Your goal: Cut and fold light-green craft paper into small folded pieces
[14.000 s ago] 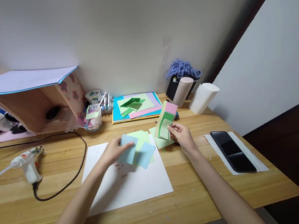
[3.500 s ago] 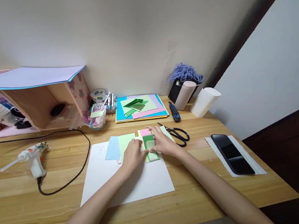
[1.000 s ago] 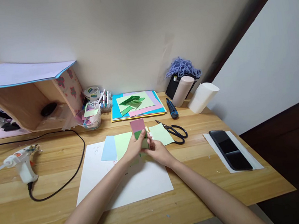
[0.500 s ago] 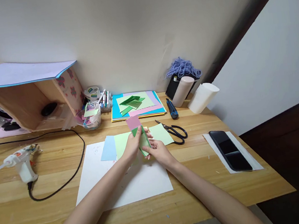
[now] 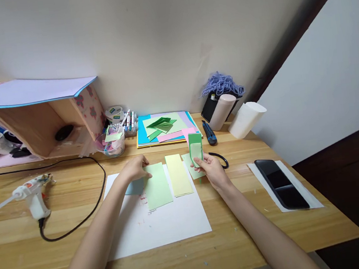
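Note:
My right hand (image 5: 212, 170) is closed on a small stack of paper cards (image 5: 196, 147), held upright, dark green in front with a pale green piece on it and pink behind. My left hand (image 5: 134, 168) rests its fingertips on the upper edge of a light green card (image 5: 157, 186) lying on a white sheet (image 5: 161, 224). A pale blue card (image 5: 134, 186) shows partly under that hand. A pale yellow card (image 5: 178, 175) lies flat between my hands. Another light green card (image 5: 191, 166) lies under the held stack.
Black scissors (image 5: 219, 157) lie behind my right hand, a blue utility knife (image 5: 209, 132) further back. A stack of coloured paper (image 5: 164, 128), a marker tub (image 5: 114, 143), two rolls (image 5: 246, 120), a phone (image 5: 281, 183) at right, and a glue gun (image 5: 31, 195) with cord at left.
My hands have parted. The right hand carried the card stack to the right. A yellow card now lies on the white sheet, and my left hand has dropped onto the light green card.

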A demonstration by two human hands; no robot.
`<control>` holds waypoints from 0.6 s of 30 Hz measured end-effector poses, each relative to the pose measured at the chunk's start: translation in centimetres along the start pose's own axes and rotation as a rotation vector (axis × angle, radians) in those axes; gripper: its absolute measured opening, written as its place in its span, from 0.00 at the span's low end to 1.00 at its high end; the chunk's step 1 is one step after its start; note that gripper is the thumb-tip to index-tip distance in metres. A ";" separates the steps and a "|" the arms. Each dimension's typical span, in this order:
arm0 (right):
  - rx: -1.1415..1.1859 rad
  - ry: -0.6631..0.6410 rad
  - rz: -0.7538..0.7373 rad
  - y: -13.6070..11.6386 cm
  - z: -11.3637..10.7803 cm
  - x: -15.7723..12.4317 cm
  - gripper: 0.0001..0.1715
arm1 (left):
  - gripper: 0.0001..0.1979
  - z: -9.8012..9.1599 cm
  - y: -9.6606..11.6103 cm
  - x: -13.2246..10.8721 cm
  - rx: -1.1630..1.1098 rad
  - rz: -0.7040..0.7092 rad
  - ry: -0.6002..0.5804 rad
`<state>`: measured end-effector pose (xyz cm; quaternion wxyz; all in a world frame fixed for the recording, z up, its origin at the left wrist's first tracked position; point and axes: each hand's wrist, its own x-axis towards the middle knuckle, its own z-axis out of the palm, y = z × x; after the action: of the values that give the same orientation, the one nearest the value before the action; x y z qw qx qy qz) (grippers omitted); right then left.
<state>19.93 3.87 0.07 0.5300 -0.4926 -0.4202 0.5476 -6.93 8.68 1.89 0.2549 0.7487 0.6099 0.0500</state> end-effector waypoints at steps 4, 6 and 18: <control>-0.022 -0.021 -0.011 -0.1 0.1 -0.1 0.19 | 0.17 0.2 -0.3 0.4 -0.011 0.100 -0.022; -0.030 -0.019 -0.013 -0.1 0.0 -0.1 0.19 | 0.16 0.0 -0.4 0.5 -0.046 0.144 -0.006; -0.041 0.015 -0.045 -0.3 -0.1 0.0 0.20 | 0.18 -0.2 -0.3 0.2 -0.261 0.143 -0.176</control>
<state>20.12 3.90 0.31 0.5354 -0.4978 -0.4382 0.5231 -7.27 9.03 1.89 0.3983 0.7521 0.5188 0.0812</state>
